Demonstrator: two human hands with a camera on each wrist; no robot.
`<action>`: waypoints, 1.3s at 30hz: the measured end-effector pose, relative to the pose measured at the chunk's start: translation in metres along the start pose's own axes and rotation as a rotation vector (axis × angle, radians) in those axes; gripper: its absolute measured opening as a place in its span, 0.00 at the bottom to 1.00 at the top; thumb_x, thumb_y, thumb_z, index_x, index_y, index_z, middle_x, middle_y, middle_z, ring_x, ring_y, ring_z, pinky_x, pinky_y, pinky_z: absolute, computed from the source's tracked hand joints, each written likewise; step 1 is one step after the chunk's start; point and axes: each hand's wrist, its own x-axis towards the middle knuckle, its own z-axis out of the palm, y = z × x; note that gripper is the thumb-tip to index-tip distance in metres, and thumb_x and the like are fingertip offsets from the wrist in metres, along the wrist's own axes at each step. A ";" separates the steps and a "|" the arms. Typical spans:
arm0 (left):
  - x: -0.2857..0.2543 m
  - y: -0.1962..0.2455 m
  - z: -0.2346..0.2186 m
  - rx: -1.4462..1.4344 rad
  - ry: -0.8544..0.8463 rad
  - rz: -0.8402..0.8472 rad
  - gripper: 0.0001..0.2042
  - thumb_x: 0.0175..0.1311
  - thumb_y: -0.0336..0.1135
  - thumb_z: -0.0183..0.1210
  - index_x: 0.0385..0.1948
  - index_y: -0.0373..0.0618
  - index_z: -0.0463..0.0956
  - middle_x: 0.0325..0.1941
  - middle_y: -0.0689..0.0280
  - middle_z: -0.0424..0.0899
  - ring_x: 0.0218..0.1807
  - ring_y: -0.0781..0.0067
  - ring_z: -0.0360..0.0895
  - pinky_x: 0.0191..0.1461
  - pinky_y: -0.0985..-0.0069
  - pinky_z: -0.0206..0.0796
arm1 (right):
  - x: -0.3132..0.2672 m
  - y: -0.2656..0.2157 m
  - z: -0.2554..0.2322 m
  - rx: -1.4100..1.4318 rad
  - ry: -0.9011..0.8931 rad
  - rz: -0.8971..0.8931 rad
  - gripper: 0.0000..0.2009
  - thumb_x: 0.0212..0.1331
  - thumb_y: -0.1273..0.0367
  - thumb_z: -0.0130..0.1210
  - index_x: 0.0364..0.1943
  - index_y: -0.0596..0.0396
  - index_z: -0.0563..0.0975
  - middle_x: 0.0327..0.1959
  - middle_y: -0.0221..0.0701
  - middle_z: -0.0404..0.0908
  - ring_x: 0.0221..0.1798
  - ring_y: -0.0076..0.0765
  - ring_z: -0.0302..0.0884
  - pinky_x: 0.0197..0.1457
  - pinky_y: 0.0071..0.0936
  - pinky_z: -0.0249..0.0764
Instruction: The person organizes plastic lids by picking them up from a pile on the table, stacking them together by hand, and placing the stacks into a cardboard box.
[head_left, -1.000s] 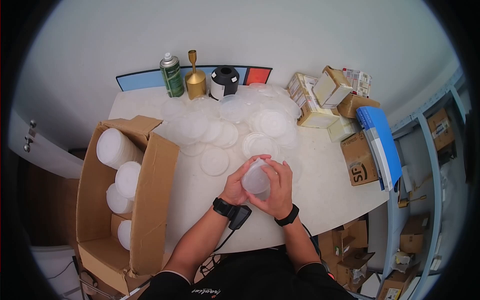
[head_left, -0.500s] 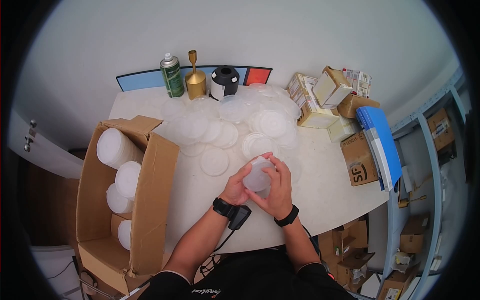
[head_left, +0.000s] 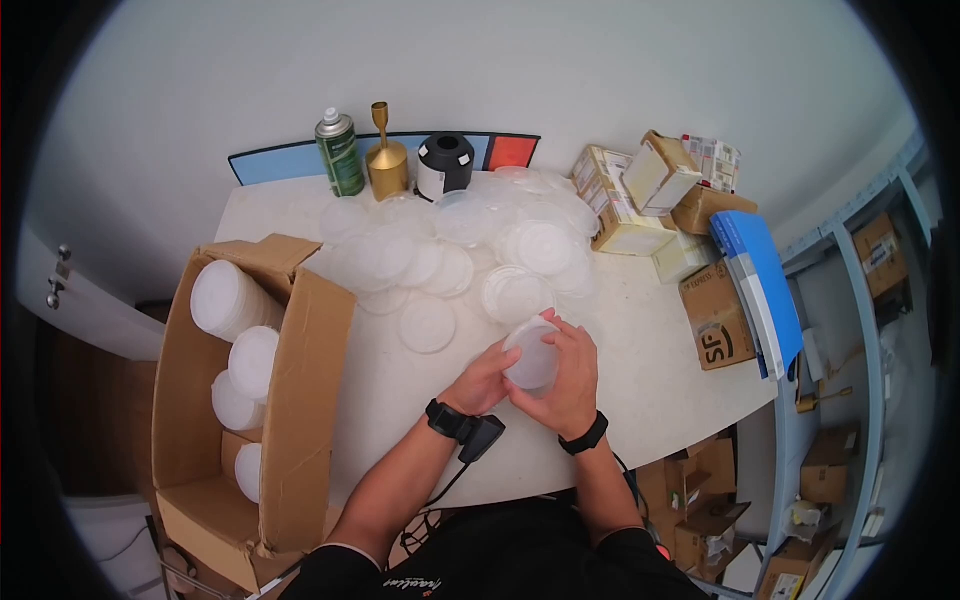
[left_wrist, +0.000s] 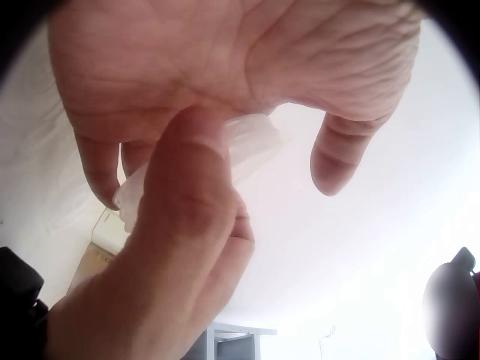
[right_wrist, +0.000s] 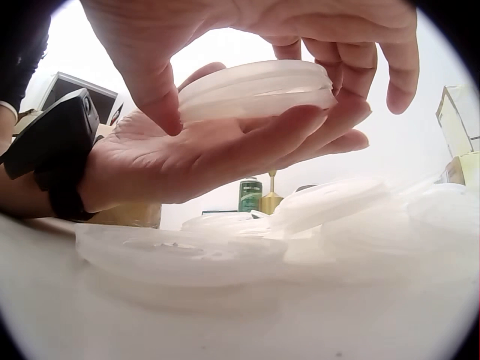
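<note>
A small stack of round translucent lids [head_left: 532, 362] is between the two hands above the table. In the right wrist view the lids [right_wrist: 255, 91] lie across the fingers of the left hand [right_wrist: 202, 154]. The right hand [head_left: 571, 385] pinches them from above, thumb on one edge and fingers at the other. The left hand [head_left: 480, 380] supports them from below and the left side. In the left wrist view the lids [left_wrist: 251, 146] show partly behind the right hand [left_wrist: 187, 217]. Many loose lids [head_left: 428, 325] lie spread beyond the hands.
A cardboard box [head_left: 315, 400] with stacked lids [head_left: 225, 300] stands at the left. A spray can [head_left: 340, 155], a gold holder [head_left: 387, 165] and a black object [head_left: 445, 163] line the back. Small boxes [head_left: 630, 225] and a blue folder [head_left: 755, 280] are at the right.
Both hands have moved slightly to the right with the lids, and the lids are tilted differently. The head view has shifted a little.
</note>
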 end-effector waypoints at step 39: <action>-0.007 -0.007 -0.033 0.509 0.930 0.671 0.08 0.59 0.18 0.46 0.32 0.40 0.74 0.29 0.68 0.79 0.23 0.88 0.61 0.26 0.86 0.51 | -0.011 0.008 -0.018 0.230 -0.383 -0.126 0.28 0.51 0.62 0.71 0.55 0.59 0.74 0.61 0.44 0.74 0.58 0.53 0.74 0.61 0.41 0.74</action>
